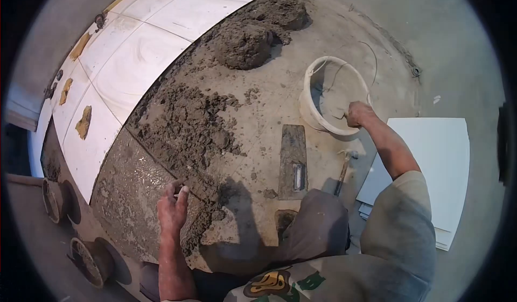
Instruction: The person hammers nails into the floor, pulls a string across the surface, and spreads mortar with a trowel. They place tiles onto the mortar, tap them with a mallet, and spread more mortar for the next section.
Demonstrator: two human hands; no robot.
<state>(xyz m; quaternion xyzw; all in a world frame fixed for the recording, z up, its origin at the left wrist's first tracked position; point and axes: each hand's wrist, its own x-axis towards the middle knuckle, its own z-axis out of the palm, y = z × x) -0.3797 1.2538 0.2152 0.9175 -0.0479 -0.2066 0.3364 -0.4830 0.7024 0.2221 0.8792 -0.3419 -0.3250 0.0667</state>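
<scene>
Right hand (358, 113) closed on the near rim of the round white plastic bucket (323, 95), which stands on the grey concrete floor (258, 124). Left hand (172, 208) fingers curled, loosely closed on wet grey mortar (183, 130) spread beside the laid white tiles (134, 60). Between the hands: flat grey trowel-float (293, 162), small hammer (344, 170); spare white tile stack (436, 167) to the right.

L hand (172, 208) on wet mortar bed (186, 124), R hand (358, 113) at white bucket (331, 95) rim, float (292, 162) between.

No words, numbers or brands read anywhere here; the shirt (280, 283) shows only a wordless yellow-and-green graphic.
</scene>
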